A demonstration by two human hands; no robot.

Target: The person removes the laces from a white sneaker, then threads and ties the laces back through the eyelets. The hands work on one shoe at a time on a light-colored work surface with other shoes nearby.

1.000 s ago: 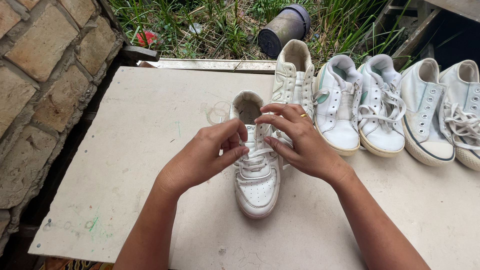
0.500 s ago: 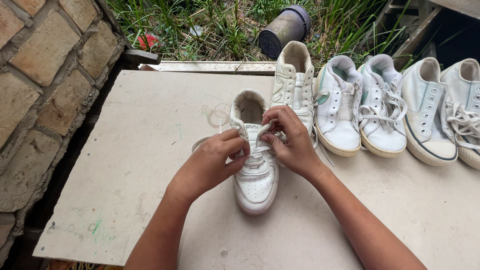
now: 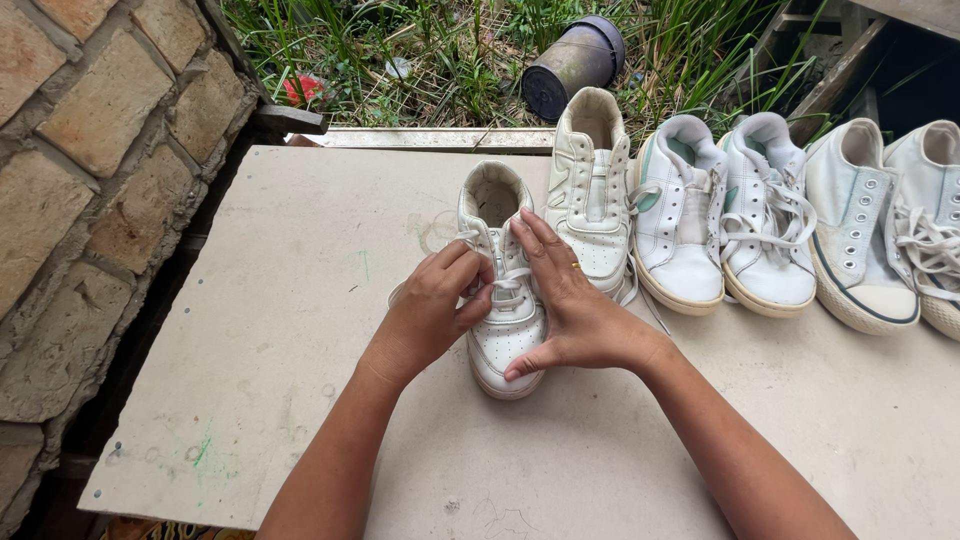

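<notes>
Left hand [image 3: 430, 315]: fingers curled together, tips pinching the white lace [image 3: 508, 287] at the middle of the shoe; thumb side turned toward the tongue.
Right hand [image 3: 575, 310]: fingers held straight and close together, laid flat over the right side of the shoe, tips near its collar; thumb stretched down beside the toe. Whether it grips the lace cannot be told.
Shoe [image 3: 505, 345]: white, perforated toe, upright on the board under both hands, toe toward the person, heel opening just beyond the fingertips.
Board [image 3: 300, 330]: pale, flat, carrying everything; bare to the left of the left fingers.
Second shoe [image 3: 592, 180]: white, just beyond and right of the right fingertips, close beside the held one.
Row of shoes [image 3: 780, 220]: four more white ones, farther right.
Brick wall [image 3: 90, 150]: well left of the left hand.
Pot [image 3: 572, 62]: dark, tipped over in grass beyond the board.
</notes>
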